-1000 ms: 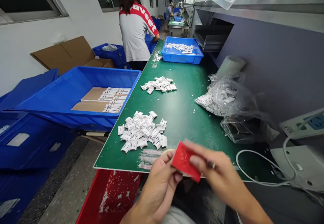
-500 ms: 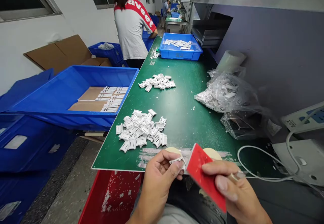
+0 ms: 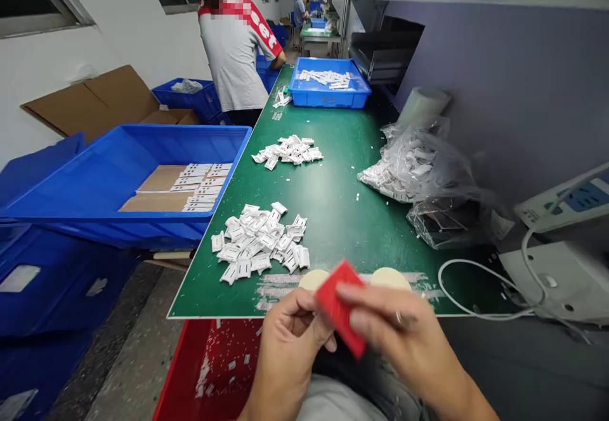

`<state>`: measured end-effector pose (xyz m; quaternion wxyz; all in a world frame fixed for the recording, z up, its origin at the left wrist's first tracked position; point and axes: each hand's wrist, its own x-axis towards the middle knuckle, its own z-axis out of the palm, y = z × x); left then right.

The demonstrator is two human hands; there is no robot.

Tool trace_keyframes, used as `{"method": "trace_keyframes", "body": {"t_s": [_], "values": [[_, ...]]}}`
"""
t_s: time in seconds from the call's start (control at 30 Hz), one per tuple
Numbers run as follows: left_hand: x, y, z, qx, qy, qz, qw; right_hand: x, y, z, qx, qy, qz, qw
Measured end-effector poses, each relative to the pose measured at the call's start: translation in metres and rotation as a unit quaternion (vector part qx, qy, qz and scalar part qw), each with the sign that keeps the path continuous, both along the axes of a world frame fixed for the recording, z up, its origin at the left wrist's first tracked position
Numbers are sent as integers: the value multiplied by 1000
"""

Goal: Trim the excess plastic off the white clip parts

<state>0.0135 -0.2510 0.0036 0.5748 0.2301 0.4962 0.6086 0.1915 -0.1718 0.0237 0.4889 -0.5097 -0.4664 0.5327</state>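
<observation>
My right hand (image 3: 392, 326) grips a thin red rectangular block (image 3: 341, 310), slightly blurred, between thumb and fingers. The block's far edge meets the fingertips of my left hand (image 3: 295, 338), which are pinched together. In the earlier frame a small white plastic part showed in that pinch; now the block and fingers hide it. Just beyond my hands lies a pile of similar white plastic parts (image 3: 261, 240) on the green table (image 3: 333, 212). A second, smaller pile of white parts (image 3: 290, 150) sits farther back.
Two cream discs (image 3: 390, 278) lie at the table's near edge. To the right are a plastic bag of parts (image 3: 409, 161) and a white cable (image 3: 445, 275). Blue bins (image 3: 128, 215) stand left, a red bin (image 3: 183, 370) below. Another person (image 3: 233, 53) bends beside the far blue tray (image 3: 328, 99).
My right hand has brought the red block leftward against my left fingertips, covering the white part. The whole view has shifted slightly.
</observation>
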Motion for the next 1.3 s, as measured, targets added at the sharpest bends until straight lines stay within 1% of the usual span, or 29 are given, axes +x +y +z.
{"method": "trace_keyframes", "body": {"t_s": [0.1, 0.13, 0.17, 0.23, 0.3, 0.37, 0.4, 0.43, 0.5, 0.57, 0.6, 0.67, 0.77, 0.83, 0.93, 1.0, 1.07, 1.13, 1.2, 1.23, 1.3], "values": [[-3, -1, 4, 80, -10, 19, 997, 3, -4, 3, -3, 33, -35, 999], [-4, 0, 6, 95, -13, 26, 995, 5, -6, 5, -5, 50, -44, 998], [-4, 1, 8, 99, -12, 34, 994, 6, -9, 7, -7, 66, -51, 996], [-5, 4, 9, 78, 3, 58, 995, 8, -17, 10, -25, 128, -53, 990], [-5, 5, 4, 50, 40, 80, 995, 10, -25, 9, -67, 232, -22, 970], [-4, 4, -4, 40, 113, 114, 986, 9, -33, 4, -110, 320, 35, 940], [-3, 2, -8, 54, 161, 132, 977, 9, -35, 0, -121, 342, 60, 930], [-3, 1, -11, 81, 211, 147, 963, 8, -38, -4, -120, 349, 76, 926], [-2, -2, -14, 160, 295, 168, 927, 7, -42, -10, -104, 349, 78, 928], [-2, -2, -14, 230, 349, 168, 892, 5, -47, -14, -87, 346, 80, 931], [-1, -2, -12, 252, 370, 168, 878, 5, -50, -15, -84, 339, 91, 933], [-1, -3, -9, 276, 399, 165, 859, 3, -55, -15, -82, 317, 124, 937], [-2, -7, -8, 296, 423, 151, 843, -2, -55, -10, -76, 264, 146, 950], [-2, -11, -10, 308, 443, 141, 830, -6, -47, -5, -64, 214, 130, 966], [-3, -13, -13, 304, 476, 144, 813, -12, -29, 3, -44, 138, 91, 985], [-3, -12, -14, 309, 489, 151, 802, -14, -21, 8, -34, 108, 90, 990], [-2, -10, -13, 338, 506, 161, 777, -16, -18, 12, -32, 89, 98, 991], [-1, -8, -12, 352, 520, 173, 759, -17, -17, 14, -29, 77, 80, 993], [1, -7, -12, 355, 524, 172, 755, -18, -16, 14, -25, 70, 56, 996], [2, -7, -11, 354, 521, 173, 757, -18, -15, 13, -25, 66, 49, 996], [3, -8, -10, 350, 500, 196, 768, -16, -11, 9, -25, 58, 32, 997]]}}
